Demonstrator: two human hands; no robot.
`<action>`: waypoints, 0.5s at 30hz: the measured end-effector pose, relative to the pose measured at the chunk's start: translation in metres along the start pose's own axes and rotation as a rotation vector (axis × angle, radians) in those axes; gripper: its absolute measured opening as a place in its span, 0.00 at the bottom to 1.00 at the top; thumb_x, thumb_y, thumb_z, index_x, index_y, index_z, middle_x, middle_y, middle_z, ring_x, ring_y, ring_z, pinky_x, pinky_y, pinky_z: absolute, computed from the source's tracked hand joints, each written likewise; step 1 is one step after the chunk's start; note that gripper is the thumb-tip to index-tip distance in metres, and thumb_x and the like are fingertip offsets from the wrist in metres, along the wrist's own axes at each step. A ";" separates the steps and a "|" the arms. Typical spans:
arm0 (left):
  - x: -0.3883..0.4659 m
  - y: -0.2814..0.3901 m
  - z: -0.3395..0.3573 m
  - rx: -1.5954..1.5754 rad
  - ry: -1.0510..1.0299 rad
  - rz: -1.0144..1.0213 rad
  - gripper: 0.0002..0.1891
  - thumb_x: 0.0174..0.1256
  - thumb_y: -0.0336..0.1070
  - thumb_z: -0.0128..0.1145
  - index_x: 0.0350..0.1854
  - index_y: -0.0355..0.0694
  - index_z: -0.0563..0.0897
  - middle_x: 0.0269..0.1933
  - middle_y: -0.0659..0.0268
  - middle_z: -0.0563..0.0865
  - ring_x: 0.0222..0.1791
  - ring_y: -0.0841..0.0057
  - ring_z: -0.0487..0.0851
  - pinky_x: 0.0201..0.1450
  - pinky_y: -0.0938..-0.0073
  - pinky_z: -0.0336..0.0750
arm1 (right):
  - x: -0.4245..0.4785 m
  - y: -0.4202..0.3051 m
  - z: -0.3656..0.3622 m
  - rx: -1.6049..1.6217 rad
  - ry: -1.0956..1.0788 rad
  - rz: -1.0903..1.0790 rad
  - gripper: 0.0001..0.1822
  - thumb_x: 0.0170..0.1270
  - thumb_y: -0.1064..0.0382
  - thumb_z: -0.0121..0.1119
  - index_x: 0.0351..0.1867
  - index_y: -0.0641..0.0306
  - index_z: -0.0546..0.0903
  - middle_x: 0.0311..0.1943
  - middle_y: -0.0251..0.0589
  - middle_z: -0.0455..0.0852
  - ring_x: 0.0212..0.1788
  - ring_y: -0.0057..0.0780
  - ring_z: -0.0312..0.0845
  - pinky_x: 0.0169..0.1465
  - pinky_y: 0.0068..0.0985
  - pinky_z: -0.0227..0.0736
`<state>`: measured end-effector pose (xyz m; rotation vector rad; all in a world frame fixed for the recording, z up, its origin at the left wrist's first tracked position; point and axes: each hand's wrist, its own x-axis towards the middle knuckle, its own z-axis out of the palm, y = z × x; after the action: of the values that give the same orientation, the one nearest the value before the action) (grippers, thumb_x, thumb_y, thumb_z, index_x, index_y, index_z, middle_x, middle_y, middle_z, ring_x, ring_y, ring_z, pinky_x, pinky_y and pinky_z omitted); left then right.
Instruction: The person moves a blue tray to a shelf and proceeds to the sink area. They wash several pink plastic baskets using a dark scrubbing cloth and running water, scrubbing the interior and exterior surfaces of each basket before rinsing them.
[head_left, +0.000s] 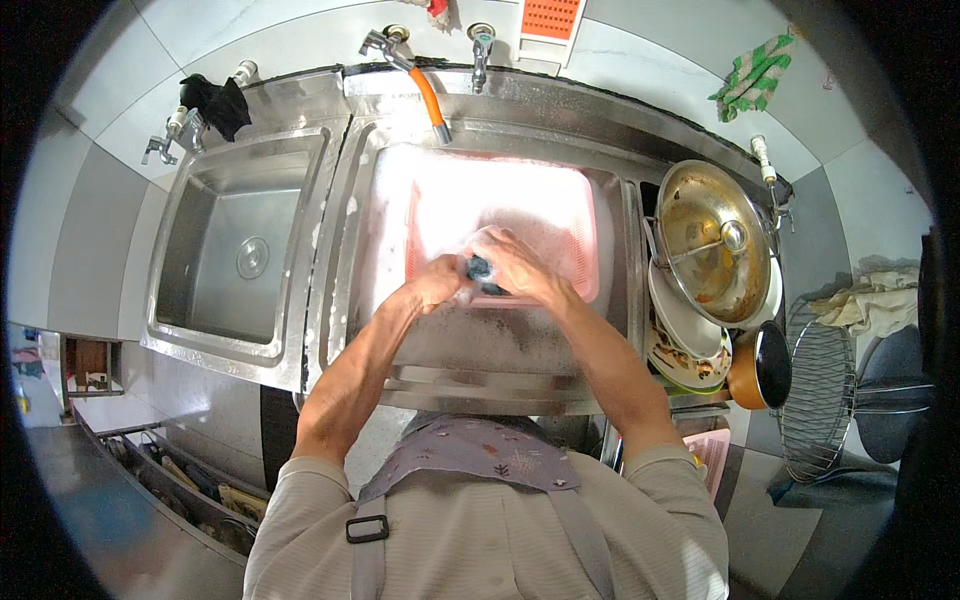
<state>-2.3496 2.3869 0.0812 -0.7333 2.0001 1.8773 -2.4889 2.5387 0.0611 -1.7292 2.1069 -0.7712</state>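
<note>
Both my hands are together over the near edge of a pink plastic basket (587, 247) in the right-hand steel sink (480, 341). Suds cling to my fingers. A dark, soapy item (478, 268), perhaps a scrubber or cloth, shows between the hands. My right hand (511, 259) curls around it from above and the right. At its left side, my left hand (439, 283) is closed, with the fingertips hidden; whether it grips the same item is unclear. Bright glare and white foam hide much of the basket's inside.
An orange hose tap (429, 94) hangs over the sink's back edge, beside a second tap (481, 56). Another steel sink (232, 255) lies left. To the right stand a large metal pan (709, 232), plates (686, 315), an orange-brown pot (757, 365) and a wire basket (817, 401).
</note>
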 end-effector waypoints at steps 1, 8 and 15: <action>0.013 -0.020 -0.002 0.012 -0.004 0.048 0.12 0.65 0.30 0.57 0.47 0.31 0.85 0.28 0.61 0.83 0.19 0.79 0.74 0.12 0.72 0.62 | 0.003 0.004 0.000 -0.001 -0.028 -0.016 0.25 0.58 0.76 0.61 0.59 0.58 0.78 0.60 0.51 0.77 0.65 0.54 0.70 0.68 0.46 0.68; -0.013 0.037 0.009 0.146 0.132 -0.065 0.13 0.69 0.34 0.60 0.48 0.30 0.87 0.31 0.59 0.87 0.30 0.70 0.84 0.35 0.65 0.79 | 0.006 0.003 0.004 0.277 0.476 0.298 0.22 0.57 0.76 0.63 0.53 0.63 0.75 0.46 0.46 0.83 0.51 0.45 0.81 0.58 0.37 0.76; 0.019 -0.006 0.015 0.235 0.187 0.148 0.11 0.69 0.35 0.59 0.44 0.34 0.88 0.37 0.49 0.90 0.39 0.60 0.89 0.47 0.60 0.80 | 0.002 -0.017 0.001 0.448 0.364 0.580 0.24 0.55 0.68 0.70 0.54 0.63 0.76 0.47 0.47 0.83 0.50 0.41 0.82 0.60 0.34 0.76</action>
<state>-2.3638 2.3990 0.0641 -0.7350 2.4015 1.6612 -2.4752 2.5341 0.0708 -0.7330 2.2502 -1.3017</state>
